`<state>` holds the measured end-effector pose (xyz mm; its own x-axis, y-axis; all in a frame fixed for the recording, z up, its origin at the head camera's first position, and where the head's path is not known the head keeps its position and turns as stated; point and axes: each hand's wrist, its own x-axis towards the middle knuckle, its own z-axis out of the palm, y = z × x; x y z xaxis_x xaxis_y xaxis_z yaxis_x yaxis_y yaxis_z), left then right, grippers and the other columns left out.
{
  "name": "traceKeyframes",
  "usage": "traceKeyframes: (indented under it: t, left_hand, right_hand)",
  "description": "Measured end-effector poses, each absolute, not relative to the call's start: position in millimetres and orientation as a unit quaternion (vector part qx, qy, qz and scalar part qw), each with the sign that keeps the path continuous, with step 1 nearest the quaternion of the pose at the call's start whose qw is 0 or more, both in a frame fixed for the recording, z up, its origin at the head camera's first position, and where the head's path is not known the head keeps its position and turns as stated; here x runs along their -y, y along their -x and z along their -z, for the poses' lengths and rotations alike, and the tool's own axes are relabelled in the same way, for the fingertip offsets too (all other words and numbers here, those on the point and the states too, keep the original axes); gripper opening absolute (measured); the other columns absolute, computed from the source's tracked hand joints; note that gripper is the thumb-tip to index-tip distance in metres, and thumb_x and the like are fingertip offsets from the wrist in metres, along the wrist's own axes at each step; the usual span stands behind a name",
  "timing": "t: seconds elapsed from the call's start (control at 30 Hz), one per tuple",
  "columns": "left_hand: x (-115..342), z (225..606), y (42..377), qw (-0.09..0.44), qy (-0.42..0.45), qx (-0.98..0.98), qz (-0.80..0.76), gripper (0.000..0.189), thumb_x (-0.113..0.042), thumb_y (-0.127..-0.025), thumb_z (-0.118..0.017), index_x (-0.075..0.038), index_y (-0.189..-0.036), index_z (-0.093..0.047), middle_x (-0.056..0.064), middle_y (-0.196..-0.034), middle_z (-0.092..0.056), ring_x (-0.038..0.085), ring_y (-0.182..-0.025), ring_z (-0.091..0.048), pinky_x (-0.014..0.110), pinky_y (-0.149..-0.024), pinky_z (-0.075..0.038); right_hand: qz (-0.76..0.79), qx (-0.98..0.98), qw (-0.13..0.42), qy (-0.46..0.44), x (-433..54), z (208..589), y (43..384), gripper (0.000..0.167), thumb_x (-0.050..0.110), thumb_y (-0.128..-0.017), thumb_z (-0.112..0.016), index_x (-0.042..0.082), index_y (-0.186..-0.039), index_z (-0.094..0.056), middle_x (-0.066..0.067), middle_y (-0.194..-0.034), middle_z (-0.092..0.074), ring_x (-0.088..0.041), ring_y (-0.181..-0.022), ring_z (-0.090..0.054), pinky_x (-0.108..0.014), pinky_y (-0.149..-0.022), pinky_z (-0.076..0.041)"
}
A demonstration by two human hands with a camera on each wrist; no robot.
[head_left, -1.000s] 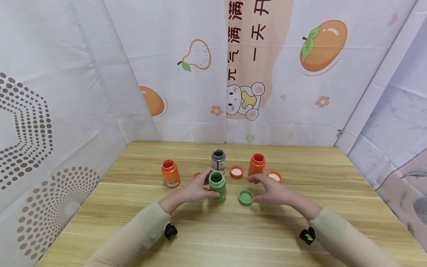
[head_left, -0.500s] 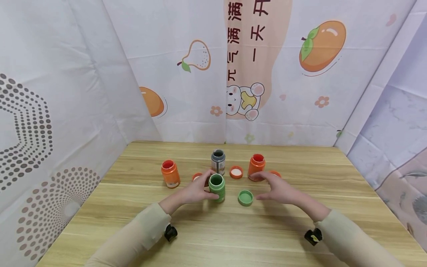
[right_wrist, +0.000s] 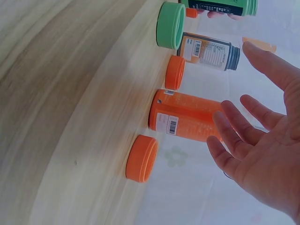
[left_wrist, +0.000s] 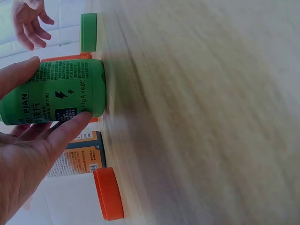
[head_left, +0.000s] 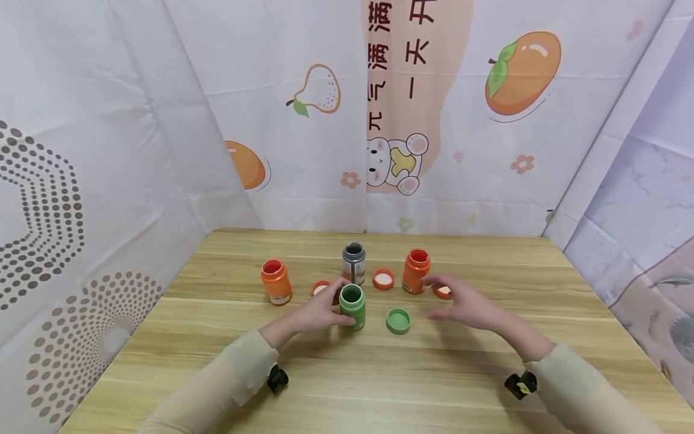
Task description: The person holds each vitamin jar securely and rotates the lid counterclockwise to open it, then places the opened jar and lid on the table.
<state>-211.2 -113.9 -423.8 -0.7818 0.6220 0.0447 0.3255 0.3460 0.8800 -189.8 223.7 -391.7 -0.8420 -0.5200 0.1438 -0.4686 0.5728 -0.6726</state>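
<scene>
My left hand [head_left: 322, 310] grips a green bottle [head_left: 353, 307] whose open mouth faces up; in the left wrist view the thumb and fingers lie around its printed side. To the right of that bottle a green cap [head_left: 398, 320] rests with its hollow side up on the table. My right hand [head_left: 467, 303] hovers past the cap, fingers spread and holding nothing. Close ahead of its fingertips stands an uncapped orange bottle [head_left: 416, 271]. An orange cap [right_wrist: 142, 158] lies beside that bottle, partly hidden by the right hand in the head view.
Behind the green bottle stands a grey uncapped bottle [head_left: 354, 263]. Another orange bottle [head_left: 277, 283] is at the left. Orange caps lie between them: one [head_left: 383, 279] at the middle, another [head_left: 320, 286] partly behind the left hand. A printed curtain [head_left: 303, 157] borders the wooden table [head_left: 217, 337].
My right hand has drawn away from the green cap toward the right, leaving the cap on the table. The left hand keeps hold of the green bottle, which has shifted slightly nearer.
</scene>
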Motion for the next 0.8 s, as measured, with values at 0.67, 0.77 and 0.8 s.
traceKeyframes:
  t: [0.67, 0.77, 0.8]
  left_hand:
    - [112.3, 426.1, 212.2, 0.146, -0.282, -0.811, -0.491, 0.054, -0.008, -0.083, -0.077, -0.007, -0.126, -0.043, 0.007, -0.123, -0.056, 0.027, -0.12, -0.053, 0.047, -0.102, -0.04]
    - [112.5, 426.2, 212.7, 0.145, -0.282, -0.811, -0.491, 0.056, -0.008, -0.084, -0.077, -0.006, -0.127, -0.042, 0.007, -0.124, -0.055, 0.028, -0.121, -0.053, 0.047, -0.102, -0.04]
    - [112.7, 426.1, 212.7, 0.145, -0.281, -0.811, -0.492, 0.057, -0.008, -0.084, -0.077, -0.006, -0.129, -0.042, 0.008, -0.125, -0.055, 0.03, -0.122, -0.052, 0.048, -0.102, -0.04]
  right_hand:
    - [0.348, -0.899, -0.006, 0.265, -237.5, 384.2, 188.9, 0.06, 0.014, -0.079, -0.081, -0.001, -0.13, -0.053, -0.015, -0.121, -0.061, -0.039, -0.111, -0.055, -0.057, -0.089, -0.043]
    - [0.352, -0.902, -0.011, 0.251, -239.7, 381.6, 188.1, 0.063, 0.014, -0.077, -0.083, 0.0, -0.131, -0.052, -0.015, -0.12, -0.061, -0.04, -0.111, -0.055, -0.053, -0.088, -0.044]
    - [0.353, -0.902, -0.011, 0.248, -240.6, 380.6, 187.8, 0.064, 0.014, -0.077, -0.083, 0.0, -0.131, -0.052, -0.015, -0.12, -0.061, -0.039, -0.111, -0.055, -0.052, -0.087, -0.043]
